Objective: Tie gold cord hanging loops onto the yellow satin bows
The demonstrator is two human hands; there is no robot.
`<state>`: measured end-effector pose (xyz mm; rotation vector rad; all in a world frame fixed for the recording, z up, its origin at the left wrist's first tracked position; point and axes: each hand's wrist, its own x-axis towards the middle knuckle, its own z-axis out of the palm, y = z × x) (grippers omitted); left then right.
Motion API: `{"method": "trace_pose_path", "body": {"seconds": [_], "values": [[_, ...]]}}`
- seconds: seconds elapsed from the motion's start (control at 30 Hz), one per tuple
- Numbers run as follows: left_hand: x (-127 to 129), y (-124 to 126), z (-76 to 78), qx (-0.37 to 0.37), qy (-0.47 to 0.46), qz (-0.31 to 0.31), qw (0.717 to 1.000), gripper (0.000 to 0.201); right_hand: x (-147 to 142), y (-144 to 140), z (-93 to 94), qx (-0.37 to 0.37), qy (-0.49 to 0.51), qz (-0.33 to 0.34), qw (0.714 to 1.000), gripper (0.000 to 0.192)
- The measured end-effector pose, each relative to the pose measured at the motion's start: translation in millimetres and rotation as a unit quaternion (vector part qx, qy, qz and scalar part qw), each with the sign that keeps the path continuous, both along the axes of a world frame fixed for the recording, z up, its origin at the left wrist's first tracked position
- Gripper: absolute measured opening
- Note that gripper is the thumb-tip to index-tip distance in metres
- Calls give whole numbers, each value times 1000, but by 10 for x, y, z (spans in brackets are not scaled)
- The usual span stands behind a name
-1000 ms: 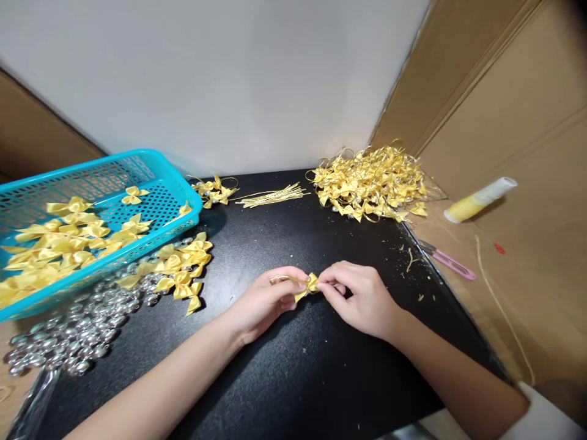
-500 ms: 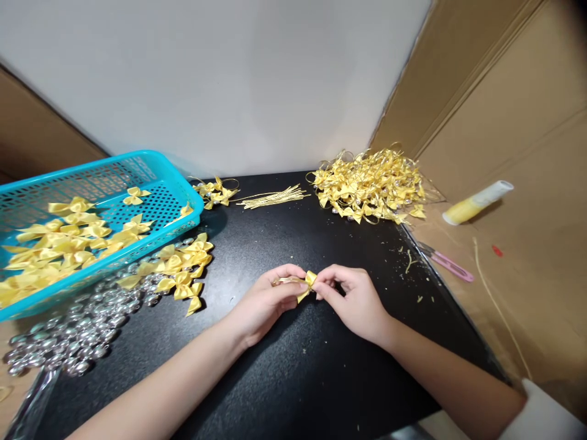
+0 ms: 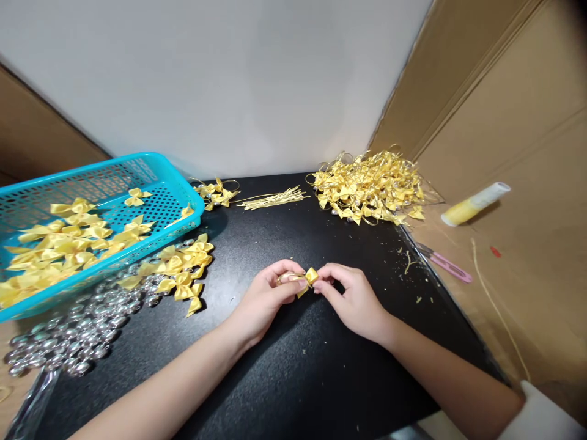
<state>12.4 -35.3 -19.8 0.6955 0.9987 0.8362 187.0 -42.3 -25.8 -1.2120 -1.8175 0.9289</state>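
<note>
Both hands meet over the middle of the black desk (image 3: 293,379). The left hand (image 3: 266,299) pinches a thin gold cord (image 3: 288,278) between thumb and forefinger, and the right hand (image 3: 351,296) nips the small yellow bow (image 3: 309,278) at its knot, so the bow sits just above the desk between the two sets of fingertips.

To the left a blue basket (image 3: 151,168) holds loose bows, with more bows (image 3: 183,269) lying beside it and a spill of silver beads (image 3: 77,336) nearer the edge. At the back lies a bundle of cut cords (image 3: 273,197), and a heap of finished bows (image 3: 371,183) is piled in the right corner. Off the desk, on cardboard (image 3: 527,269), rest a glue tube (image 3: 474,203) and pink snips (image 3: 447,261). No writing on any of it can be read.
</note>
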Motion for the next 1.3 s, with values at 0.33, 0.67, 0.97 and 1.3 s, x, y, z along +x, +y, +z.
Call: {"method": "trace_pose_path", "body": {"seconds": [0.33,0.67,0.97,1.3], "values": [[25,-24,-5,143,117,39,982,23,-15,-62,62,263,-77,-78,959,8],[43,-100,19,279,246,29,928,15,-80,-49,22,135,-46,-96,985,5],[35,-92,29,279,251,31,926,16,-58,13,-13,21,21,-52,998,7],[-13,57,-33,184,169,30,968,19,234,89,212,119,214,-116,963,18]]}}
